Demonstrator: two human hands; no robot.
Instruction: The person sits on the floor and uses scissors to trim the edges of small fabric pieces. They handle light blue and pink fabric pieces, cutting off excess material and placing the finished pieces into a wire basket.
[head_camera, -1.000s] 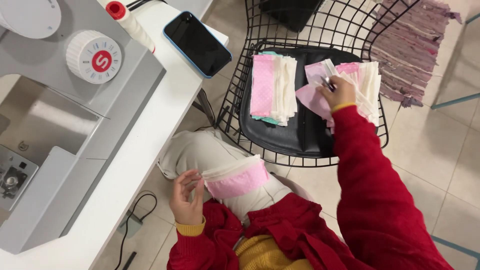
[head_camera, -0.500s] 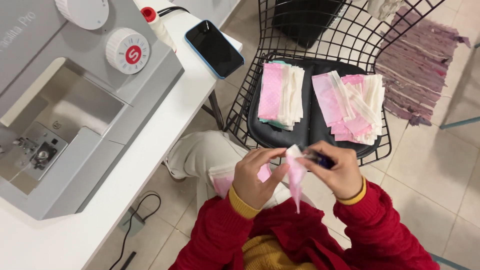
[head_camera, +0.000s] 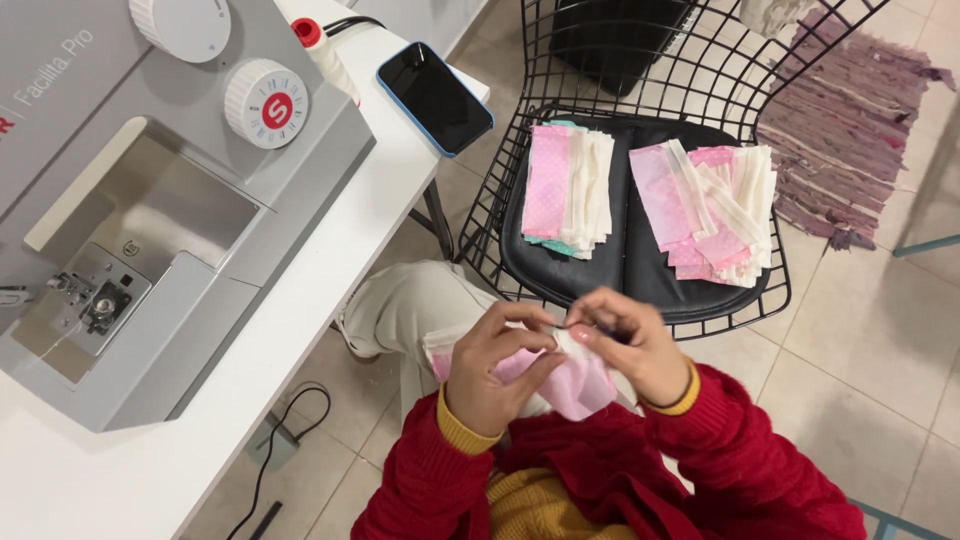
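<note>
Pink fabric piece (head_camera: 570, 385): thin, soft cotton-like cloth with a white edge, limp and creased, lying over the lap directly under both hands. Left hand (head_camera: 492, 372): fingers curled, thumb and forefinger pinched shut on the cloth's upper edge, wrist bent inward, mustard cuff showing under a fuzzy red knit sleeve. Right hand (head_camera: 630, 345): fingertips closed on the same edge, touching the left fingertips; a small dark object seems tucked in its grip, too hidden to identify. Both forearms angle in from below, elbows spread.

Beyond the hands, away from the body: black wire chair (head_camera: 690, 75), open grid back, with a smooth, dark, leather-like seat pad. On the pad, two stacks of cut cloth: left stack (head_camera: 570, 190), pink dotted with white and a teal edge, squared up; right stack (head_camera: 712, 212), pink and cream, fanned loosely.

To the left of the left hand: white table (head_camera: 300, 310), matte. On it a grey sewing machine (head_camera: 150, 220), hard plastic with round dials, and a dark glossy phone (head_camera: 436, 97) with a blue rim. Far right: shaggy purple rug (head_camera: 850, 130) on pale tile.
</note>
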